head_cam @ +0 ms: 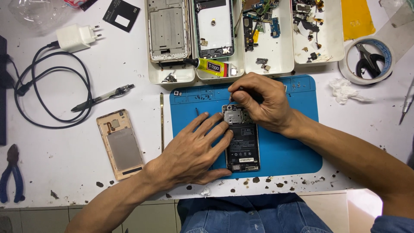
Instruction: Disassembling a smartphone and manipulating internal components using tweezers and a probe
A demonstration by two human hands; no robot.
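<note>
On the blue mat (293, 146), the left hand (194, 151) lay flat, open, steadying the opened phone (242, 144); the right hand (258, 101) pinched a thin tool above the phone's top edge

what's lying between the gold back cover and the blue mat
In the head view, a thin gold pry tool lies upright between gold back cover and blue mat.

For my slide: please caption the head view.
Left hand steadies an opened phone on a blue mat; right hand works its top.
</note>
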